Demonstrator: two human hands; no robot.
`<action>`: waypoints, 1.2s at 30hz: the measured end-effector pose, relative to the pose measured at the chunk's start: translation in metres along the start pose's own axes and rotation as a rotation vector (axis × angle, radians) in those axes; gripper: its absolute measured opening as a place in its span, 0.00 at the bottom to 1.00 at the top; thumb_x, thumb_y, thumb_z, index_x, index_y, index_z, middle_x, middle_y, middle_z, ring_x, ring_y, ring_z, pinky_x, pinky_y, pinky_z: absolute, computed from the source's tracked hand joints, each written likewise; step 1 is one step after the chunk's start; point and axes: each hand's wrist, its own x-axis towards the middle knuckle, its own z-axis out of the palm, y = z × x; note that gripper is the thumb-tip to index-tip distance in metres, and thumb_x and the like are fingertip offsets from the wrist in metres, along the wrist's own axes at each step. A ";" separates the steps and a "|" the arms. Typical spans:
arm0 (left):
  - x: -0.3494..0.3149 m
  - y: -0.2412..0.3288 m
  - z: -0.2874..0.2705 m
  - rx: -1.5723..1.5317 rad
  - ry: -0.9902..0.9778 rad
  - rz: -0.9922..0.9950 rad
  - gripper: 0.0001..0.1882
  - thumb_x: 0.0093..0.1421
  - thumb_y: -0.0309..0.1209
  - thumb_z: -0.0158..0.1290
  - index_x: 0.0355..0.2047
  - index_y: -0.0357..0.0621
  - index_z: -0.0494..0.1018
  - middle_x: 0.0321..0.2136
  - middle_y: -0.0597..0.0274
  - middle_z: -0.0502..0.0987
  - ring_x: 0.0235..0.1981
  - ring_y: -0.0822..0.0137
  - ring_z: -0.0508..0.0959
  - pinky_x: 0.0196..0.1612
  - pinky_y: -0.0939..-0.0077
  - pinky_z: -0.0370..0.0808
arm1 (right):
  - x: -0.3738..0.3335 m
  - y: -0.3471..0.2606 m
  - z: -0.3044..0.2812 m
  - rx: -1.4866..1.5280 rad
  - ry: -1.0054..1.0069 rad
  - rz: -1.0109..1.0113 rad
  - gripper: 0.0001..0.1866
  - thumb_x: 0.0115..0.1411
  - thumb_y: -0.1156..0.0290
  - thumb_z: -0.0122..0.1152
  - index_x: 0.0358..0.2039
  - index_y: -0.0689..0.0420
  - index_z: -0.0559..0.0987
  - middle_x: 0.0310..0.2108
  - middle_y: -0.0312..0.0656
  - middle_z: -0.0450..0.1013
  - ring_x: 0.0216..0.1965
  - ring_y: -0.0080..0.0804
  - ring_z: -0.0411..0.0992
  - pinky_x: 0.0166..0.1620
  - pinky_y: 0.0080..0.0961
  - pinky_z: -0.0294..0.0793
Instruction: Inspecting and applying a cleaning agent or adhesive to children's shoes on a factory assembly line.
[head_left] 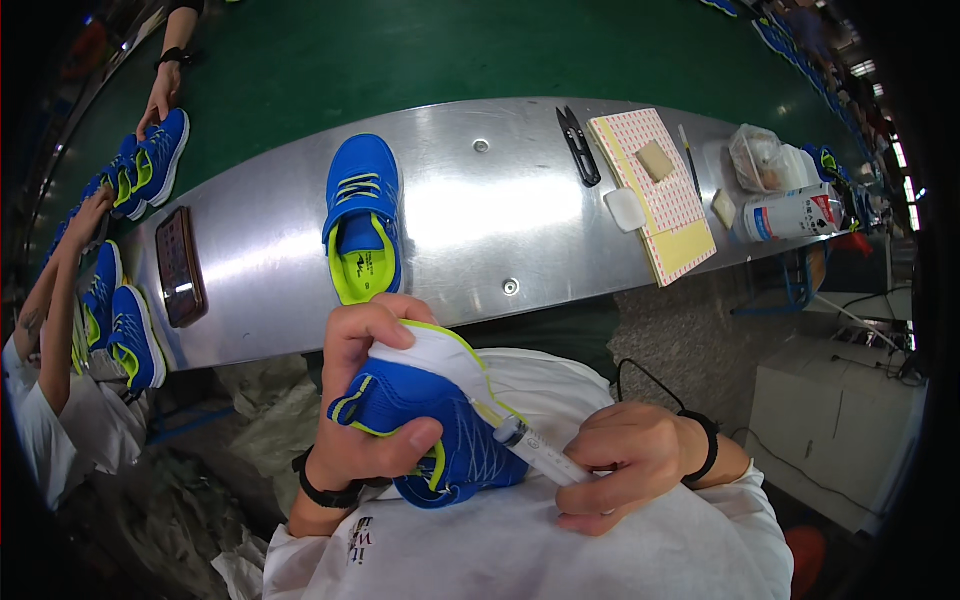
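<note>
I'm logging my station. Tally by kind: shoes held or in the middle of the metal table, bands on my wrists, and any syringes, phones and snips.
Shoes: 2 (held shoe, tabletop shoe)
Wristbands: 2 (left wristband, right wristband)
Syringe: 1
Phone: 1
Snips: 1
Total: 7

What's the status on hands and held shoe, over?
Left hand gripping shoe. Right hand holding syringe, tip by sole, contact unclear. Nothing visible blocking the syringe.

A blue, lime-trimmed shoe (468, 440) is tilted sideways, a clear syringe (545, 456) slanting with its tip by the white sole (432, 352).
</note>
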 end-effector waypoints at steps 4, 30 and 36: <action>0.000 0.000 0.001 -0.043 0.075 -0.043 0.31 0.46 0.32 0.63 0.47 0.48 0.57 0.46 0.50 0.63 0.44 0.63 0.71 0.45 0.72 0.72 | -0.007 -0.002 -0.004 0.040 0.003 0.032 0.09 0.42 0.71 0.70 0.24 0.57 0.78 0.20 0.35 0.61 0.12 0.25 0.59 0.15 0.21 0.58; 0.090 0.025 0.038 -0.037 -0.011 -0.405 0.31 0.52 0.19 0.43 0.59 0.40 0.59 0.41 0.58 0.73 0.41 0.69 0.75 0.46 0.77 0.73 | -0.152 0.081 -0.139 -1.076 0.617 0.869 0.19 0.53 0.59 0.64 0.43 0.55 0.79 0.23 0.42 0.67 0.23 0.38 0.69 0.27 0.31 0.67; 0.146 0.054 0.024 0.268 -0.269 -0.324 0.27 0.52 0.21 0.46 0.55 0.40 0.62 0.40 0.59 0.73 0.42 0.71 0.75 0.45 0.79 0.73 | -0.131 0.078 -0.137 -1.207 0.485 0.867 0.30 0.54 0.58 0.64 0.55 0.57 0.70 0.45 0.45 0.69 0.49 0.44 0.65 0.51 0.43 0.59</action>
